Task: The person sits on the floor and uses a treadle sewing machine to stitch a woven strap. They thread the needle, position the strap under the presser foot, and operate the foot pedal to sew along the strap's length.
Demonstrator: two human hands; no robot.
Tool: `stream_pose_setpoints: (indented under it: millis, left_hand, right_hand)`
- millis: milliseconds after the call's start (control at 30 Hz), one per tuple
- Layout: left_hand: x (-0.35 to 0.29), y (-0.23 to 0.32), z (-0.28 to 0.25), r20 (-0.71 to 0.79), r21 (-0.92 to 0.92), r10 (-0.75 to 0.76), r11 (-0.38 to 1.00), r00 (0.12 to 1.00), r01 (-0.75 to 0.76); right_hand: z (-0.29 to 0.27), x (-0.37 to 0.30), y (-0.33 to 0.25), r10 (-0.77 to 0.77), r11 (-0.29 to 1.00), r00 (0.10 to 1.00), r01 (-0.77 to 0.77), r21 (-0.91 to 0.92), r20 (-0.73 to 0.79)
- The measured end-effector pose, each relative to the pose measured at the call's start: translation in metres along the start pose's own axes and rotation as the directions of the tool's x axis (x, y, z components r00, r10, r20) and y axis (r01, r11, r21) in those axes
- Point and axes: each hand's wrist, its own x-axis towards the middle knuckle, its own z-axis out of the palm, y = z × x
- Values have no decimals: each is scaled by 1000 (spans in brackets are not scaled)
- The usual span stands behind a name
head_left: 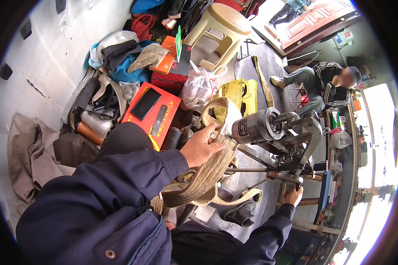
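Observation:
My left hand is closed on a wide, worn beige webbing strap, its thumb and fingers pinching the edge. The strap lies against the end of a hand-cranked sewing machine with a metal cylinder and an open frame. From my hand it hangs down in a loop towards my knees, and another fold of it rises behind my fingers. My right hand is wrapped round the small handle of the machine's wheel. The exact stitching spot is hidden by the cylinder and strap.
To the left, a red box carries a black phone and a flat metal blade. Beyond it are a white plastic bag and a beige stool. Dark shoes lie below the machine. A seated person is at the far right.

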Motion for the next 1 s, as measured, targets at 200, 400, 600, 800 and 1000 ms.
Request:
stream_pose_setpoints:
  millis: [200,400,600,800,1000]
  left_hand:
    - [5,-14,2,-2,-89,4,996,1000,-4]
    - [2,-4,0,22,-72,-22,997,1000,23]
    - [-2,7,3,28,-139,-47,989,998,51]
    - [0,3,4,20,-135,-32,990,999,34]
    - [3,-3,3,53,-173,-22,985,998,31]
  right_hand:
    - [9,15,41,-3,999,998,0,52,57]
    - [60,-7,79,224,956,918,-272,107,328]
    - [69,-74,-6,34,975,810,-155,157,586]
    - [4,-48,-55,-153,984,982,141,108,110]
    - [-3,-16,-22,-38,999,999,38,37,14]
